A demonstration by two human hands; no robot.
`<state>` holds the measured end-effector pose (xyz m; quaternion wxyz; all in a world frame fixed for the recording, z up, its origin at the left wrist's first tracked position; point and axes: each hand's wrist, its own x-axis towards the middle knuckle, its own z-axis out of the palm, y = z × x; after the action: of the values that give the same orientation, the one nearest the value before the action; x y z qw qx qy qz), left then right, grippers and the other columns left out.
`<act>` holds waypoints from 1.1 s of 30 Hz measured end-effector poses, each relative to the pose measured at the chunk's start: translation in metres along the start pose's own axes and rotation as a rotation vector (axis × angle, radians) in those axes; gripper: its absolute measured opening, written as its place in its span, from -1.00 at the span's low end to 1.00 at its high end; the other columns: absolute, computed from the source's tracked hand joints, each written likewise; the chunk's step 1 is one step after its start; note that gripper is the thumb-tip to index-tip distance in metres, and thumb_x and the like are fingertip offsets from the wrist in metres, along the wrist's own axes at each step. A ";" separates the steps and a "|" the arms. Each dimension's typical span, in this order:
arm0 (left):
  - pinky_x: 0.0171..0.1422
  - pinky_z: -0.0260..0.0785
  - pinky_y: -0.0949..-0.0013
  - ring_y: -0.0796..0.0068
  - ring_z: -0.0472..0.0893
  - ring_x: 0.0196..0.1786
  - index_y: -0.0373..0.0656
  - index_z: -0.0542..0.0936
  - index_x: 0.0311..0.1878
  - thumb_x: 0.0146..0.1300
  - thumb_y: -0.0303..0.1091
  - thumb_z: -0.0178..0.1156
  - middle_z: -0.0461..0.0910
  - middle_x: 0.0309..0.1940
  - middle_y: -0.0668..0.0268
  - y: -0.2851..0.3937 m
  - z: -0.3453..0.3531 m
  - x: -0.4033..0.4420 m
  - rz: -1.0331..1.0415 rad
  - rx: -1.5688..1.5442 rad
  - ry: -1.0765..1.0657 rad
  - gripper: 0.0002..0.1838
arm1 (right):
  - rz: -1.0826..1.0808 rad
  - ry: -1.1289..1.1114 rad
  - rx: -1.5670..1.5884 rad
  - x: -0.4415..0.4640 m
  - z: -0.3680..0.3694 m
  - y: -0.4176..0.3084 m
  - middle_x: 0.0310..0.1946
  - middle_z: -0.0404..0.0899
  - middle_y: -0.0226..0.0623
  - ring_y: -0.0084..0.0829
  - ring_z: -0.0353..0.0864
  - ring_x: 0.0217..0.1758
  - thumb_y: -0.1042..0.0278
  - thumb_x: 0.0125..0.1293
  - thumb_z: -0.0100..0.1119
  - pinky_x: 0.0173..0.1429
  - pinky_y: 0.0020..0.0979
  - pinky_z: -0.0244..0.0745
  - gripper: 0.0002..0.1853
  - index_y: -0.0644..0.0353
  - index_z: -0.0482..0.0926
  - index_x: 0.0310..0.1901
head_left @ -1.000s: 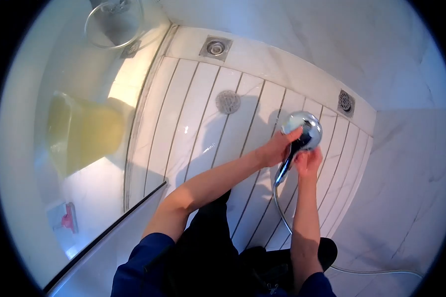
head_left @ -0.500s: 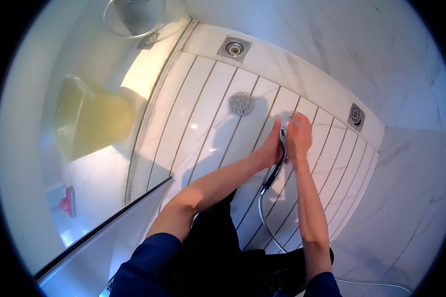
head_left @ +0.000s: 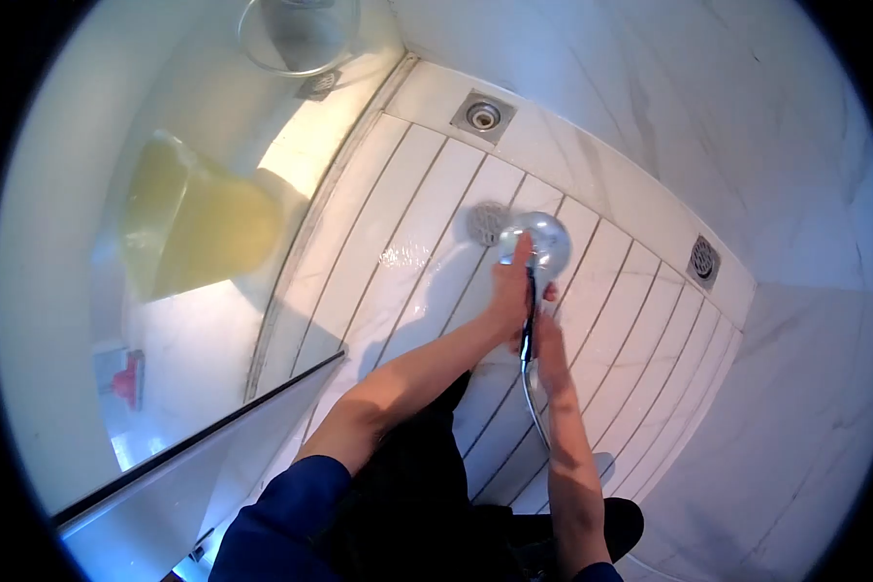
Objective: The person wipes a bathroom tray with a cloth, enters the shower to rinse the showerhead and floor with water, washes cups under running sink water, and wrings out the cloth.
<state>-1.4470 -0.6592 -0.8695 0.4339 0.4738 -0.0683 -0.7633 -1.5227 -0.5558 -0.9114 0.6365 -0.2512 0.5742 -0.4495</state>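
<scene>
Shower enclosure: white, grey-veined tile walls; white slatted stone floor (head_left: 611, 339) with dark grooves, glistening wet left of centre. Left to right:

Far left, seen through glass: pink squeegee (head_left: 126, 380), blurred, on the pale floor outside. Above it, a yellow translucent tub-like vessel (head_left: 204, 228); its contents cannot be made out. Near your left sleeve, a dark-edged glass panel (head_left: 209, 436) runs diagonally. At the top, a grey container (head_left: 306, 34) with a clear ring about its mouth, partly cut off by the frame; you cannot tell what it holds.

Upper centre: square drain (head_left: 483, 117) with a round metal cup in its middle. Below it, a round perforated floor drain (head_left: 488, 222), partly covered by the shower head.

Centre, raised over the slats: the chrome shower head (head_left: 547, 238). Your left hand (head_left: 507, 293) is wrapped round its neck, thumb laid up against the head. Your right hand (head_left: 550, 341) is alongside the handle, fingers bent beneath the head; blur hides whether it grips. The metal hose (head_left: 533, 403) descends behind your right forearm.

Right: second square drain (head_left: 703, 261), round grate, by the wall.
</scene>
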 end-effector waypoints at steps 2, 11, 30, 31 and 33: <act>-0.58 0.40 0.28 0.30 0.52 -0.58 -0.23 0.43 -0.12 0.25 0.16 0.02 0.53 -0.45 0.18 0.011 -0.026 0.006 -0.017 -0.065 0.081 -0.46 | -0.042 0.034 -0.273 -0.010 0.024 0.008 -0.72 0.40 -0.45 -0.61 0.38 -0.71 0.21 0.33 0.05 -0.61 -0.57 0.25 -0.78 0.22 0.45 -0.28; 0.02 0.42 0.10 0.22 0.54 -0.08 -0.15 0.49 -0.08 0.17 0.10 0.07 0.56 -0.17 0.21 0.135 -0.169 0.105 0.481 -0.452 -0.468 -0.51 | -0.462 -0.092 -0.739 0.056 0.129 -0.044 -0.65 0.46 -0.06 -0.06 0.50 -0.54 0.19 -0.02 0.22 -0.40 -0.21 0.41 -0.70 0.24 0.51 -0.34; -0.74 -0.09 0.47 0.55 0.14 -0.79 -0.04 0.33 -0.61 0.18 -0.11 0.13 0.16 -0.81 0.45 0.126 -0.147 0.072 0.114 -0.269 0.229 -0.66 | -0.626 -0.098 -0.407 0.078 0.153 -0.137 -0.75 0.35 -0.57 -0.68 0.16 -0.70 0.34 0.04 0.28 -0.61 -0.52 0.14 -0.79 0.26 0.45 -0.50; -0.72 -0.06 0.49 0.55 0.16 -0.79 -0.05 0.34 -0.60 0.19 -0.13 0.13 0.19 -0.80 0.45 0.127 -0.135 0.064 0.128 -0.255 0.272 -0.67 | -0.522 -0.034 -0.304 0.078 0.149 -0.147 -0.76 0.35 -0.54 -0.67 0.21 -0.70 0.30 0.04 0.29 -0.60 -0.53 0.17 -0.76 0.24 0.43 -0.52; -0.71 -0.05 0.49 0.56 0.17 -0.78 -0.05 0.34 -0.59 0.19 -0.13 0.13 0.20 -0.80 0.45 0.123 -0.129 0.061 0.119 -0.252 0.252 -0.67 | -0.424 0.074 -0.158 0.069 0.136 -0.170 -0.75 0.33 -0.55 -0.69 0.26 -0.70 0.30 0.07 0.30 -0.61 -0.56 0.18 -0.74 0.19 0.40 -0.55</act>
<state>-1.2828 -0.7393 -0.9164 0.5395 0.5026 0.0547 -0.6733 -1.4455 -0.7220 -0.7749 0.4848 -0.3988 0.5649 -0.5355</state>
